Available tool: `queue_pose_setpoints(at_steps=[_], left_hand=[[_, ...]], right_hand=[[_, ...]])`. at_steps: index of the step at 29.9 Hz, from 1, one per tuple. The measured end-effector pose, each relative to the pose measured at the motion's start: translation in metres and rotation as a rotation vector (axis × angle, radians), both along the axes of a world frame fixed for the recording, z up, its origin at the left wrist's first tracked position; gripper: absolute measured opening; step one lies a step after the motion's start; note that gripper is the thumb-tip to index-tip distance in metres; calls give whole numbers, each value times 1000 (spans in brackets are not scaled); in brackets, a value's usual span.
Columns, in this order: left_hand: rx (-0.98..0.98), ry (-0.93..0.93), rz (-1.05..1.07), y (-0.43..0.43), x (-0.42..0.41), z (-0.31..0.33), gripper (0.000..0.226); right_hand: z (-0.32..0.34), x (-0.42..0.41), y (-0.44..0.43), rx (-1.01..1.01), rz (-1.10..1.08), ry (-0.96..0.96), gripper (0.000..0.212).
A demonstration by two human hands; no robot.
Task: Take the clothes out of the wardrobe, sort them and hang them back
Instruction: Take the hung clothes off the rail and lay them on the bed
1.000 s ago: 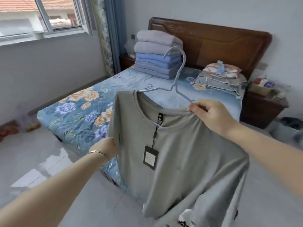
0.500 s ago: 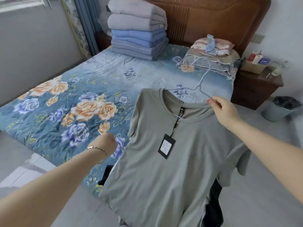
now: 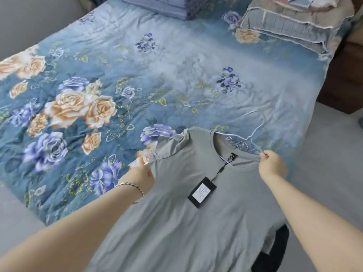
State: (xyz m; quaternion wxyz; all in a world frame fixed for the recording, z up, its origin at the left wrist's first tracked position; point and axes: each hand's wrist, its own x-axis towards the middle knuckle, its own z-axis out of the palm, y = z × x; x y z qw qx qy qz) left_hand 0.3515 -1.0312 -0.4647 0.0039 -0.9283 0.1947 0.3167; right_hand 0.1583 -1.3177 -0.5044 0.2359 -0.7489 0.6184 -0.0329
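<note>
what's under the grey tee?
The floral bedspread lies beneath the top of the grey tee, and black fabric peeks out at its lower right. A wire hanger sits in the neck, its arms covered. Anything else beneath is hidden.

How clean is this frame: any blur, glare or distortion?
Head view: soft even light, no hard shadows; a pale band crosses the bedspread, glare or print unclear; the tag on the grey T-shirt is too soft to read; corners look stretched by the wide lens.
</note>
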Motion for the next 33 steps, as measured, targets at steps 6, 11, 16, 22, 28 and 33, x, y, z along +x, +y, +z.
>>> queue_pose_setpoints(at_steps=[6, 11, 16, 22, 28, 33], left_hand=[[-10, -30, -18, -20, 15, -47, 19], [-48, 40, 68, -15, 20, -50, 26], [18, 29, 48, 20, 11, -27, 29], [56, 38, 49, 89, 16, 52, 26], [78, -138, 111, 222, 16, 143, 21], [75, -252, 322, 387, 7, 212, 27]], right_hand=[[-35, 22, -48, 87, -140, -30, 31], [-54, 27, -27, 256, -76, 25, 44], [-43, 54, 61, 462, 361, 73, 28], [42, 123, 192, 563, 962, 248, 31], [148, 183, 343, 233, 1489, 481, 33], [235, 211, 500, 59, 1709, 554, 30]])
